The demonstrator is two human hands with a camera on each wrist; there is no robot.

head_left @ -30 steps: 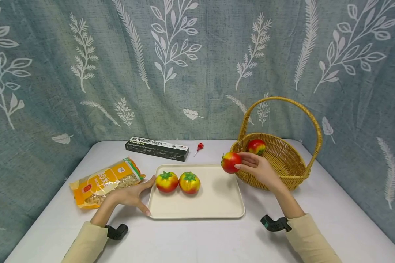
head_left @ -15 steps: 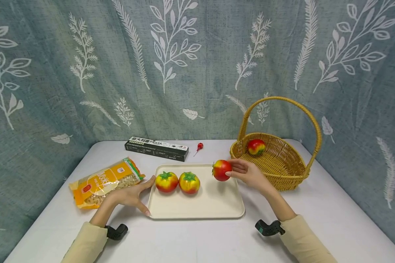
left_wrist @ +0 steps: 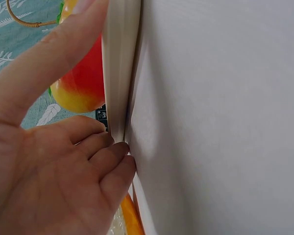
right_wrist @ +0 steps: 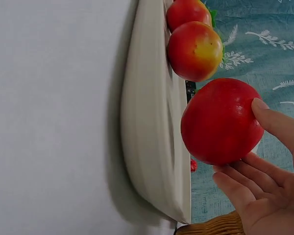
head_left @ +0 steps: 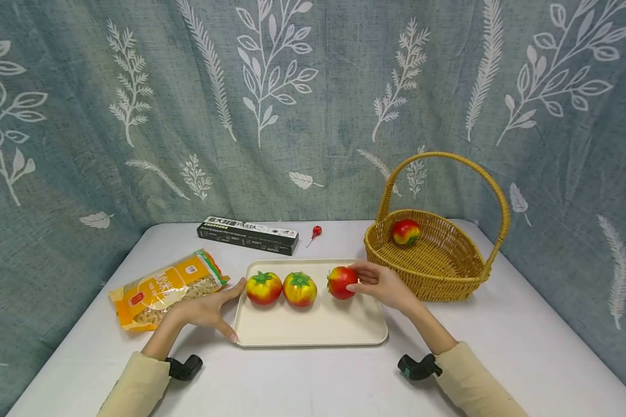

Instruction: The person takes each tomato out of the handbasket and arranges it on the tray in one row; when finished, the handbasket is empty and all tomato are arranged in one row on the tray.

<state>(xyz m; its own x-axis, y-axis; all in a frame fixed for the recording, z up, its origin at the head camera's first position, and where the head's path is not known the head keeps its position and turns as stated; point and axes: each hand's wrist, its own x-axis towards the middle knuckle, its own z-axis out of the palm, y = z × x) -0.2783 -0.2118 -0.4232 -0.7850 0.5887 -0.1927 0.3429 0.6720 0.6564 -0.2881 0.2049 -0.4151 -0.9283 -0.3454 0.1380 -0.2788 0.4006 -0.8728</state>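
Note:
My right hand (head_left: 383, 284) pinches a red-yellow tomato (head_left: 340, 282) between thumb and fingers, low over the right half of the cream tray (head_left: 313, 335). In the right wrist view this tomato (right_wrist: 220, 122) shows its smooth red side, the thumb on one side and fingertips on the other. Two more tomatoes, a left one (head_left: 264, 288) and one beside it (head_left: 299, 289), sit side by side on the tray with green leaves up. My left hand (head_left: 206, 313) spreads along the tray's left edge, thumb by the near corner; in the left wrist view its fingertips (left_wrist: 118, 149) touch the rim.
A wicker basket (head_left: 428, 286) with a tall handle stands at the right, holding another tomato (head_left: 406, 231). Left of the tray lies an orange bag of pasta (head_left: 169, 286). Behind are a black pasta box (head_left: 247, 236) and a red lollipop (head_left: 316, 231). A patterned curtain (head_left: 313, 116) closes off the back.
My right hand has carried the tomato left and down, from the basket's near rim to low over the tray. The left hand has stayed at the tray's edge.

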